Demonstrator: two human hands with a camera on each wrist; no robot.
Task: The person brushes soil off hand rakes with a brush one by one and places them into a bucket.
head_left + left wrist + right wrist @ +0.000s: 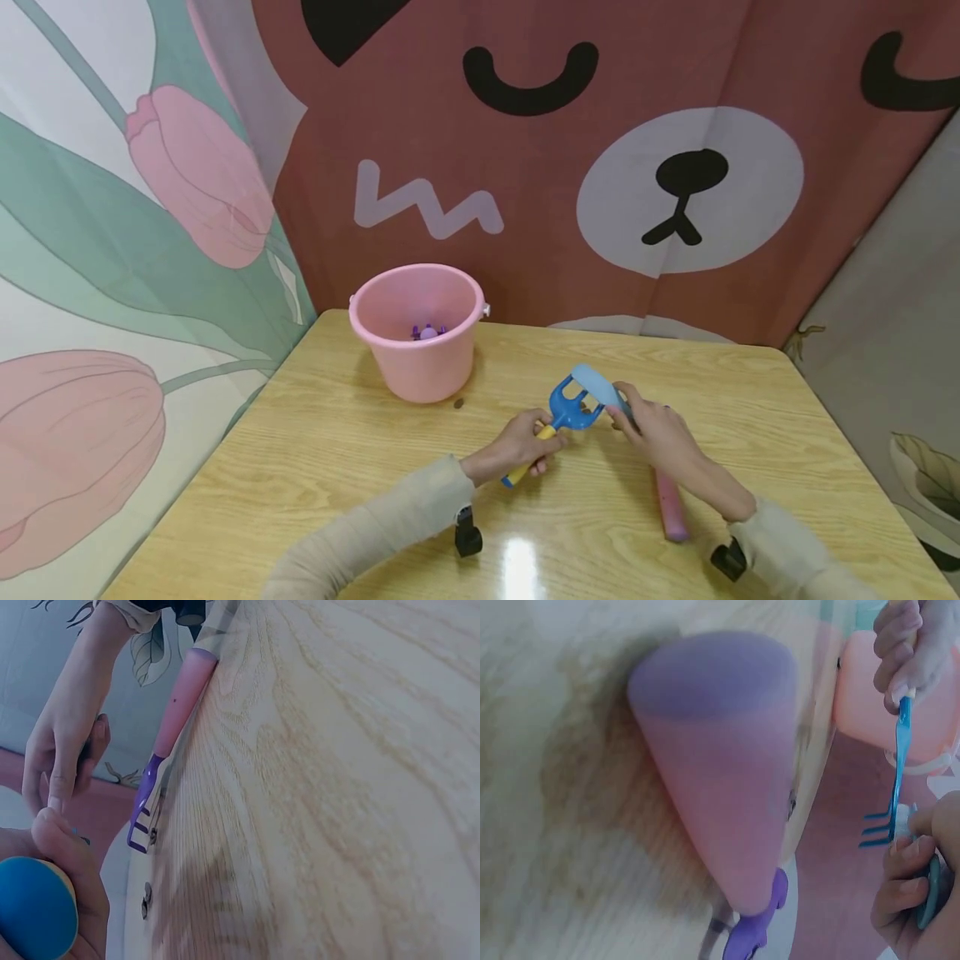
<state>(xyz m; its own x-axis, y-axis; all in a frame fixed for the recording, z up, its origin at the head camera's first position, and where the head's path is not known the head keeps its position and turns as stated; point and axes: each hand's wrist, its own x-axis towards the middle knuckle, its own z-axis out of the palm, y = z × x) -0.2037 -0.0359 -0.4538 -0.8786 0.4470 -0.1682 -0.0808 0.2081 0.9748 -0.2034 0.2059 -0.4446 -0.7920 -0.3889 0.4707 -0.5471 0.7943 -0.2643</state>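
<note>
My left hand (521, 442) grips the yellow handle of a blue toy hand rake (567, 412), its tines pointing up and away over the table. My right hand (663, 433) holds a small light-blue tool (595, 383) with a rounded end and a darker grip, its kind not clear. That rounded end overlaps the rake's tines in the head view; in the right wrist view a pale end (904, 817) sits right at them. Below my right hand lies a purple rake with a pink handle (671, 508), its tines showing in the left wrist view.
A pink bucket (423, 371) stands at the back left, with a purple toy piece (428, 333) inside. Beside it lies a small brown bit (459, 403). The wooden table (360, 508) ends at a bear-print curtain (540, 192).
</note>
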